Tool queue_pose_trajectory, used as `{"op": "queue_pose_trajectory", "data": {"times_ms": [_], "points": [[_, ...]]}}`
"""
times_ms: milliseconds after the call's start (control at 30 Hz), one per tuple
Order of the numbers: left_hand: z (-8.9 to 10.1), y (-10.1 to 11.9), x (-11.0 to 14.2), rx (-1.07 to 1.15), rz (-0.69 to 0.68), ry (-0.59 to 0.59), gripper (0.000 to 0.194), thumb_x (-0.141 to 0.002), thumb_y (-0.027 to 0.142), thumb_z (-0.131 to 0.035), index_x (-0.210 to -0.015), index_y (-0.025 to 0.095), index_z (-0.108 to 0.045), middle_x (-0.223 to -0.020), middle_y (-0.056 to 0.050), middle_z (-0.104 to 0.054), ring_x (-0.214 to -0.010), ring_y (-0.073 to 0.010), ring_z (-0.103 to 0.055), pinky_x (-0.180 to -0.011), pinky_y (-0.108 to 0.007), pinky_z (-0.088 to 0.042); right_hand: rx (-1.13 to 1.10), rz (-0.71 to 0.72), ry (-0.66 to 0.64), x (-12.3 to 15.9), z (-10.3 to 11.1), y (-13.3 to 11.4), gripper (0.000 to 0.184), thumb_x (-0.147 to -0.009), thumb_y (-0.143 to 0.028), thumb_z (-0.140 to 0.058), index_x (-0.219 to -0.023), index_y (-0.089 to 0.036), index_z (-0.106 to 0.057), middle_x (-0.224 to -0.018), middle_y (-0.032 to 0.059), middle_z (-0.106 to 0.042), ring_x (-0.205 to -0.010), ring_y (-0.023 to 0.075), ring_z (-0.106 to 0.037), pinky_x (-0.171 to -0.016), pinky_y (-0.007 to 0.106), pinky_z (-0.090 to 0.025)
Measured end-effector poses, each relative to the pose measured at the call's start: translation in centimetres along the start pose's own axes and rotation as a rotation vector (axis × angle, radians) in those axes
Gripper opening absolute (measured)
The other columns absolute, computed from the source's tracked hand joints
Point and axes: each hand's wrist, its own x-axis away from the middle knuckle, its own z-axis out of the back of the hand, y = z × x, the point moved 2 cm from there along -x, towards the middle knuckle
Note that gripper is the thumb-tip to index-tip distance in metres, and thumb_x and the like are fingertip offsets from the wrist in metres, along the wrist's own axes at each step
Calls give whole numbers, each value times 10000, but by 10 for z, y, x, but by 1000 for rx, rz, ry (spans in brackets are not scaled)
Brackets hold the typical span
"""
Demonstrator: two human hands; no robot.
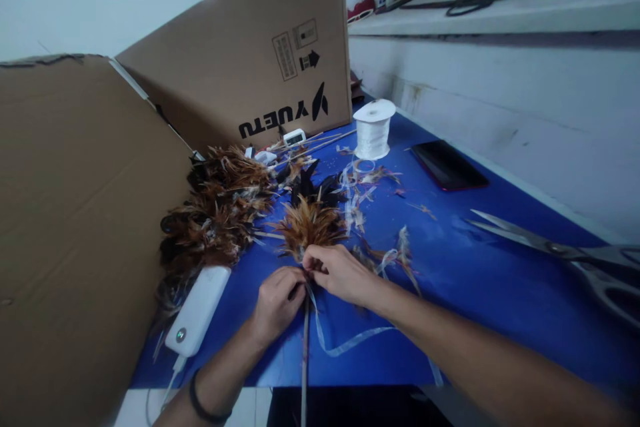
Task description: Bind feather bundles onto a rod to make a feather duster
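Observation:
A bunch of brown and black feathers [310, 223] is on the far end of a thin wooden stick [305, 360], which points toward me over the table's near edge. Just below the feathers, my left hand [277, 303] is closed in a pinch around the stick. My right hand [343, 273] meets it there, thumb and fingers pinched together at the feathers' base. From between the hands a sheer white ribbon [325, 343] loops down and passes right under my right forearm. The exact grip of the fingertips is partly hidden.
Feather bunches [215, 213] are piled left beside a white power bank [197, 310]. Cardboard walls [225, 67] enclose the left and back. A ribbon spool [373, 130], a phone [450, 165] and large scissors [555, 250] lie on the blue table [450, 320]. Feather scraps are scattered about.

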Motion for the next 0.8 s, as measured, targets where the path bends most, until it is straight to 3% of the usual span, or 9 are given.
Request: {"op": "queue_pose_trajectory", "data": {"times_ms": [433,800], "points": [[0,-14,4,-109,-298,-23,209,-764,36,-554,-938,148,-582,-848,-73,-652,-846,-160,-615,-789,-318,-523,-80,-6,100,-2,-5,8,166,-661,-22,-527,-722,-168,-576,-619,-37,-587,-556,75,-521,-551,167,-378],[1,-18,4,-106,-297,-24,212,-792,53,-526,-968,159,-581,-856,-72,-661,-853,-156,-622,-793,-311,-525,-91,-6,74,-1,-5,7,170,-674,-23,-513,-740,-175,-555,-665,-34,-594,-594,82,-530,-579,177,-384]]}}
